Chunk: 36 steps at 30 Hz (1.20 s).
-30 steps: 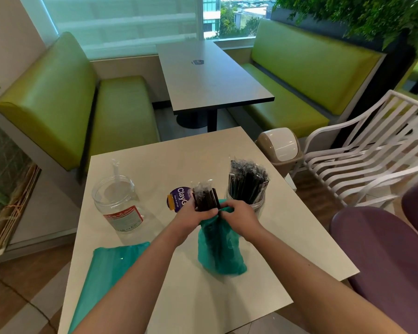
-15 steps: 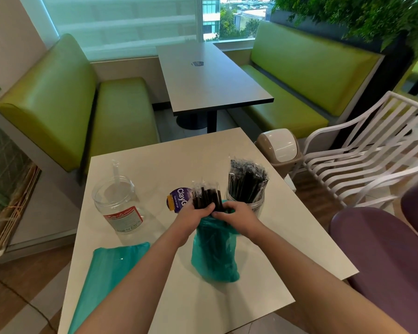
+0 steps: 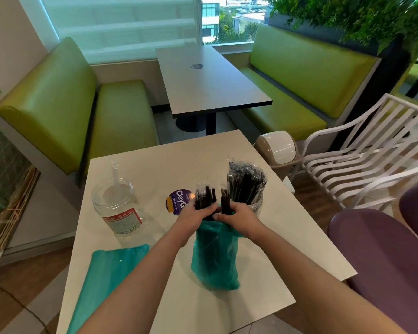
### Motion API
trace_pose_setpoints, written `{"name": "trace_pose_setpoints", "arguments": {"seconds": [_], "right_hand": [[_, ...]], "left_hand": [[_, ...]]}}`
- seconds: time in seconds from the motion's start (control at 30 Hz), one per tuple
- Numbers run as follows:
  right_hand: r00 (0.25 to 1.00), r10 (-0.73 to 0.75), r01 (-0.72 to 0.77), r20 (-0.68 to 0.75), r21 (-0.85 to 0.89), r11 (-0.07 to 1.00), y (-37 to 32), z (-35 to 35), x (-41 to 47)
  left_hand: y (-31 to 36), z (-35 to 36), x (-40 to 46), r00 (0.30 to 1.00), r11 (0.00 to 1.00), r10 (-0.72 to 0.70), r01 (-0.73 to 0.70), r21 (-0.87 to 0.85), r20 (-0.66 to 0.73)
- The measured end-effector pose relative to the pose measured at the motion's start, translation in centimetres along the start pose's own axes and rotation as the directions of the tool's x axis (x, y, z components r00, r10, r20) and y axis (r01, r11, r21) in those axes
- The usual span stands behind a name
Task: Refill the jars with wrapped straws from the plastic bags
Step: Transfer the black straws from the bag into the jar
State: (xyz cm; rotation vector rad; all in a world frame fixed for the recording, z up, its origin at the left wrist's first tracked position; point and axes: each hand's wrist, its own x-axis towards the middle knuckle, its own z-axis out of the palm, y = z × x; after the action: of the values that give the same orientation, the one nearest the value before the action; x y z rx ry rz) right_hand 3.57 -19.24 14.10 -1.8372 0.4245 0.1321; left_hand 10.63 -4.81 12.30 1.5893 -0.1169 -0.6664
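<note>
Black wrapped straws are gripped at the mouth of a teal plastic bag on a pale square table.

The upright teal plastic bag [image 3: 215,259], thin and crinkled, is taken as the landmark. At its open top a bundle of black wrapped straws [image 3: 206,197] is clasped by the left hand [image 3: 195,216], while a second, smaller cluster is pinched by the right hand [image 3: 239,216]; the two hands are held close together, fingers curled. Just behind the bag, a clear round jar [image 3: 256,204] is packed with glossy cellophane-wrapped straws [image 3: 245,182]. Well to the bag's left, a clear plastic jar with a red label [image 3: 117,208] is seen holding a single pale straw. A second teal bag [image 3: 106,283] is laid flat to the near left. A round purple sticker [image 3: 177,201] is partly hidden behind the left hand on the smooth tabletop [image 3: 159,165].
</note>
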Motion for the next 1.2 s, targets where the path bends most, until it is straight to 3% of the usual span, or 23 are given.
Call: {"name": "trace_pose_setpoints", "arguments": {"seconds": [0.27, 0.67, 0.87, 1.2], "right_hand": [[1.000, -0.012, 0.012, 0.020, -0.034, 0.999, -0.1, -0.3, -0.5], [0.998, 0.028, -0.026, 0.058, -0.046, 0.999, -0.5, -1.2, -1.4], [0.997, 0.081, -0.080, 0.005, -0.044, 0.996, -0.5, -1.8, -1.1], [0.976, -0.155, 0.144, -0.154, -0.078, 0.986, -5.5, -5.5, -1.4]], "left_hand": [[0.9, 1.0, -0.6, 0.998, 0.999, 0.047, -0.048, 0.018, 0.045], [0.9, 1.8, -0.5, 0.999, 0.995, 0.040, -0.039, 0.097, -0.012], [1.4, 2.1, -0.5, 0.997, 0.986, 0.071, -0.065, 0.156, -0.031], [1.5, 3.0, 0.8, 0.983, 0.849, 0.162, -0.092, 0.520, -0.090]]}}
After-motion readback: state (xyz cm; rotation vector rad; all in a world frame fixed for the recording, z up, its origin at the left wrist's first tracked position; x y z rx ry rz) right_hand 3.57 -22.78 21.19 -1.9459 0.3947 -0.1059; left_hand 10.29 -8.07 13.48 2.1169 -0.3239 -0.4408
